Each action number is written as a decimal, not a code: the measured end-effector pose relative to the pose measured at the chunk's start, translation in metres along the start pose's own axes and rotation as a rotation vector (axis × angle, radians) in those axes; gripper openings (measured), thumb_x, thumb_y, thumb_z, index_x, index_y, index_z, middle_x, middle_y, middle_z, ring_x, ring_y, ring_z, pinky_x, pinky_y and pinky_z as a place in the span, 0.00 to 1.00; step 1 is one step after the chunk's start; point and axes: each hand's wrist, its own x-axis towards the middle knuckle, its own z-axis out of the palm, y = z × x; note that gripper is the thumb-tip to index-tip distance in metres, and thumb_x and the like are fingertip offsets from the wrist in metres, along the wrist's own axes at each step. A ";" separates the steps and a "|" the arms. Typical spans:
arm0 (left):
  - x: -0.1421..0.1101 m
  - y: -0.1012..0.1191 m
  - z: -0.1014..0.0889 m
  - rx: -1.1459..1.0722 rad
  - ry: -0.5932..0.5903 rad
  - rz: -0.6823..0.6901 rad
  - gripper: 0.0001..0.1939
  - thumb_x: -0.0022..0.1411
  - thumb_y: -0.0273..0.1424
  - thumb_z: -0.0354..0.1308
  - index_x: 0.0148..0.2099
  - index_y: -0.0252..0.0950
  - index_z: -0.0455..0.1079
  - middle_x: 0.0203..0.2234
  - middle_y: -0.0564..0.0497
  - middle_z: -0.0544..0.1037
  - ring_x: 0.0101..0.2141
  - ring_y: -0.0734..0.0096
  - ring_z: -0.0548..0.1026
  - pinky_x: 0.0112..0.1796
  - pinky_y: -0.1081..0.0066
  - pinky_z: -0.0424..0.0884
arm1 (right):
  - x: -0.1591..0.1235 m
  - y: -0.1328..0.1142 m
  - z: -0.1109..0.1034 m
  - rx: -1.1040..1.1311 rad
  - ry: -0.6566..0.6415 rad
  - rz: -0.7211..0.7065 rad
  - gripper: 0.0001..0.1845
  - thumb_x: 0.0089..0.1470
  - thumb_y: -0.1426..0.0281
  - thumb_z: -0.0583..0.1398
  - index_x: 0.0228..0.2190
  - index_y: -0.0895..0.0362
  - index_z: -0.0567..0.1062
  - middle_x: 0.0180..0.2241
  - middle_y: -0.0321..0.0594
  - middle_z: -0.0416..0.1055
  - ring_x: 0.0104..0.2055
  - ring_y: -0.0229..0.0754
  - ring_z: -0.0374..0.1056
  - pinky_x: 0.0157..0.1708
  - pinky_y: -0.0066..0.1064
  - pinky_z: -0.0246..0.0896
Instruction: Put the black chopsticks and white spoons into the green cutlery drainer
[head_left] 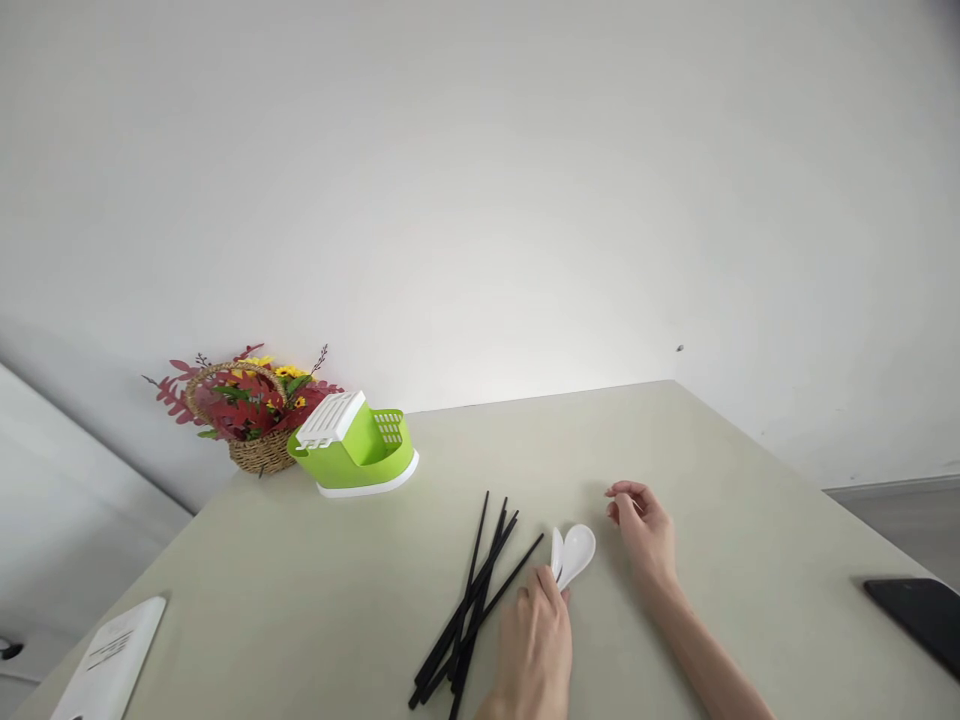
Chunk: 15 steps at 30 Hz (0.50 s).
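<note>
Pale smooth table (300, 590): glossy white oval-bowled spoons (578, 550), grasped by left hand (538, 628), could be dropped if slick; right hand (645, 530) unladen.

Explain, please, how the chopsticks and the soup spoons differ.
The chopsticks are black; the soup spoons are white. The chopsticks are slender and tapered; the soup spoons have broad, rounded bowls. The chopsticks lie crossed; the left hand partly covers the soup spoons. Both are eating utensils.

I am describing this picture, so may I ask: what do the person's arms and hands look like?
The left hand and right hand are ungloved, with no rings visible on their fingers. The right forearm shows no sleeve or watch.
</note>
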 end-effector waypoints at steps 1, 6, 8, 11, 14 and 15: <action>0.000 0.001 0.000 0.030 -0.019 0.012 0.05 0.68 0.24 0.57 0.42 0.35 0.73 0.27 0.48 0.77 0.24 0.66 0.78 0.22 0.71 0.66 | 0.000 -0.001 0.000 -0.004 -0.003 0.003 0.10 0.52 0.63 0.58 0.34 0.54 0.74 0.34 0.39 0.76 0.29 0.40 0.71 0.29 0.30 0.65; -0.001 0.008 0.000 0.117 -0.100 0.020 0.09 0.66 0.20 0.56 0.44 0.34 0.75 0.31 0.46 0.78 0.25 0.66 0.78 0.22 0.71 0.66 | -0.001 0.001 0.002 0.007 -0.020 0.016 0.09 0.51 0.63 0.58 0.34 0.53 0.73 0.34 0.37 0.75 0.29 0.40 0.70 0.29 0.30 0.65; -0.002 0.012 0.001 0.126 -0.116 0.023 0.11 0.64 0.19 0.57 0.45 0.34 0.76 0.31 0.46 0.78 0.25 0.66 0.77 0.22 0.71 0.66 | -0.001 0.002 0.003 0.010 -0.027 0.025 0.10 0.50 0.64 0.58 0.34 0.53 0.73 0.34 0.37 0.75 0.29 0.40 0.69 0.29 0.30 0.65; -0.005 0.014 0.003 0.112 -0.115 0.043 0.12 0.64 0.19 0.57 0.47 0.34 0.77 0.32 0.45 0.78 0.27 0.64 0.77 0.23 0.69 0.66 | -0.001 0.002 0.003 0.002 -0.025 0.034 0.10 0.50 0.64 0.57 0.34 0.53 0.73 0.34 0.37 0.75 0.29 0.40 0.69 0.29 0.30 0.64; -0.007 0.012 0.003 0.117 -0.089 0.055 0.11 0.64 0.20 0.58 0.46 0.33 0.77 0.32 0.44 0.78 0.30 0.61 0.78 0.28 0.67 0.69 | -0.002 0.001 0.002 0.002 -0.026 0.032 0.10 0.50 0.64 0.57 0.34 0.53 0.74 0.34 0.37 0.74 0.29 0.40 0.69 0.29 0.30 0.64; -0.007 0.012 0.002 0.122 -0.085 0.061 0.10 0.64 0.21 0.59 0.46 0.34 0.77 0.31 0.44 0.77 0.31 0.60 0.77 0.30 0.66 0.70 | -0.001 0.002 0.002 0.003 -0.028 0.030 0.10 0.50 0.64 0.58 0.34 0.53 0.74 0.34 0.37 0.74 0.29 0.40 0.69 0.29 0.30 0.64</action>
